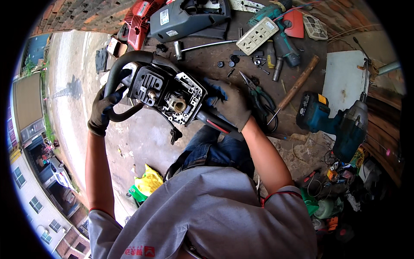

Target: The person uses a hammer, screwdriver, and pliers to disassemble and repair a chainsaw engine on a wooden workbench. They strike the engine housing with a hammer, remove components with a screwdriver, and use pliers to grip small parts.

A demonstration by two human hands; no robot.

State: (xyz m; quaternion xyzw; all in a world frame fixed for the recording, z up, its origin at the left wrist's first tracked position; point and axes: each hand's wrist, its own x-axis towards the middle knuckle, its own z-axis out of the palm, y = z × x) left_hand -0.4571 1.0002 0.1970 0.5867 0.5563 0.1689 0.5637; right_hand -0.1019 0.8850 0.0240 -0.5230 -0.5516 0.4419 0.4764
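Observation:
Between my hands is a partly stripped chainsaw body [151, 84], its finned engine cylinder and spark plug bare and its inner parts exposed. My left hand [103, 108], in a grey-brown and blue work glove, closes round the curved black front handle [113, 75]. In a matching glove, my right hand [230, 101] grips the body at its right end, by the rear handle [215, 123]; some of its fingers are hidden behind the housing. Pliers [258, 95] with dark green handles lie just right of my right hand. Beyond the saw rests a long-handled socket wrench [179, 51].
Along the back are a grey tool housing [189, 19], a red cover [140, 19], a white power strip [258, 36] and a teal drill [284, 39]. A wooden-handled screwdriver [297, 82] and a blue impact driver [336, 123] lie to the right. Small bolts [258, 62] are scattered midway.

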